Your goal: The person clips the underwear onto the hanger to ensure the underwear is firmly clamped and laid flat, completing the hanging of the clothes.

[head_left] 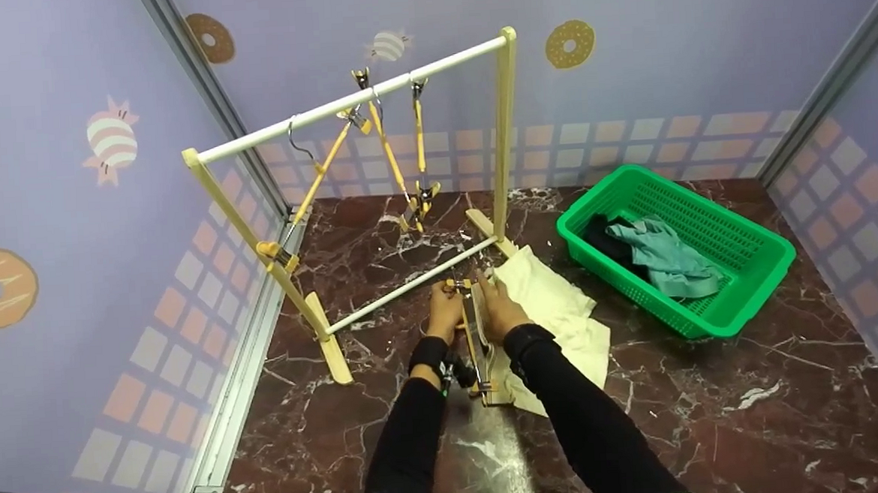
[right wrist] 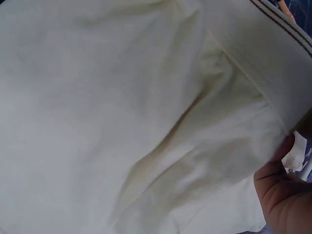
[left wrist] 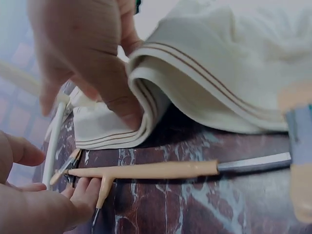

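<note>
Cream shorts [head_left: 554, 300] with two brown lines along the waistband [left wrist: 187, 66] lie spread on the floor, partly under my right forearm. My right hand [head_left: 501, 312] grips the waistband edge, thumb on the cloth in the right wrist view. Left of the cloth is a wooden clip hanger [head_left: 474, 342] with a clip at each end. My left hand [head_left: 444, 311] holds its far end, fingers behind the clip [left wrist: 66, 168] in the left wrist view. There the hanger's metal hook points down and its near clip [left wrist: 300, 161] is blurred at the right.
A wooden rack [head_left: 505, 145] with a white top rail [head_left: 268, 139] stands ahead, with several clip hangers [head_left: 390, 151] hanging from it. At the right, a green basket [head_left: 755, 260] holds teal cloth [head_left: 669, 257] and dark cloth [head_left: 611, 241]. Patterned walls enclose the marbled floor [head_left: 719, 427].
</note>
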A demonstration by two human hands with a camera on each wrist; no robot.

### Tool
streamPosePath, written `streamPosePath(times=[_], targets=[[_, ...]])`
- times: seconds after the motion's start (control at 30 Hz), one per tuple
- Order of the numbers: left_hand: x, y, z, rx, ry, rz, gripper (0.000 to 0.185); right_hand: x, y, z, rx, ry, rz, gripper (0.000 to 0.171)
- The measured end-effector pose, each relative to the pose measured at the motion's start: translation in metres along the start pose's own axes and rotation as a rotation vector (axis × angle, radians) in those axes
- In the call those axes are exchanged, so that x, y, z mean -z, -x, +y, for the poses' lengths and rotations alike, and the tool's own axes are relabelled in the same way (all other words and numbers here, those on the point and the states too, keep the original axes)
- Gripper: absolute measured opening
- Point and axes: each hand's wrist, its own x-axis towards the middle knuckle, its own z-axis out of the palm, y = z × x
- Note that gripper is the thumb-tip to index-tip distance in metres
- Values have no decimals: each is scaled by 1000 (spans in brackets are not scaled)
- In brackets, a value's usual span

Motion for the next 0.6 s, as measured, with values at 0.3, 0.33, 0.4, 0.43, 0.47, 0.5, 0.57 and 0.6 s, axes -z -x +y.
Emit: streamPosePath(times=[0.3,0.33,0.4,0.43,0.47,0.5,0.57,0.6], targets=[[4,2,0,192,218,-32,54,13,-2,-1,18,127,-188,116],[4,2,0,205,237,-38,54,13,-3,-1,12,130,-197,116],[6,2,0,225,290,-46,54,13,-5,-1,-19,78,-180,113],[8,2,0,232,318,-48,53,13,-6,-2,-20,50,-154,109],[9,2,1,238,346,-49,53,12,-8,-2,-16,21,-124,104],[11,2,2,245,368,-49,52,12,-10,-2,-6,9,-91,97],[15,2,3,252,397,-49,52,12,-12,-3,-1,-46,-20,75],[17,1,4,256,408,-50,52,12,-13,-4,-1,-69,10,63]])
